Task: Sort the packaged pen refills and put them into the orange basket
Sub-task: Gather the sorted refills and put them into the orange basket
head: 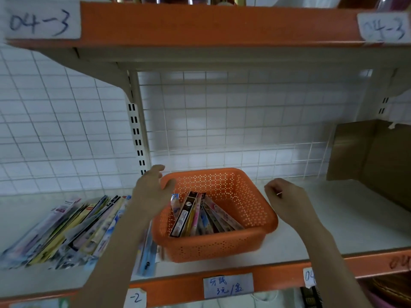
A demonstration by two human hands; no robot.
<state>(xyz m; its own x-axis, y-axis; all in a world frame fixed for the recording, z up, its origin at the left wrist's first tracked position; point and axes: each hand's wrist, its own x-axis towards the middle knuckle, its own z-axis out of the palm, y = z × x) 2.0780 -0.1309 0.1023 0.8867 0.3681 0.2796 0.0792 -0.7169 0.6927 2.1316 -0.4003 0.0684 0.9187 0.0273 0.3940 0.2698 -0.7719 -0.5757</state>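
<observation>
Shelving (333, 223) in white with orange front edges fills the view, a wire grid panel (222, 121) standing at its back. At 3 o'clock a brown cardboard box (378, 156) is seen on the shelf, well apart from the rest. An orange basket (224, 245), perforated on its walls, is set near the middle of the shelf, toward 6 o'clock. Inside it several packaged pen refills (195, 216) are leaned in a fan, tops toward 12 o'clock. Just beside the basket, at 9 o'clock, a larger pile of packaged refills (66, 230) is spread flat on the shelf. The left hand (151, 192) is held over the basket's far-left corner, its fingers spread apart and relaxed, nothing gripped; whether the rim is touched cannot be told. The right hand (287, 201) is held at 3 o'clock of the basket, just beside its rim, its fingers loosely curled with nothing seen in them. Handwritten paper labels (229, 287) are stuck on the orange front edges.
</observation>
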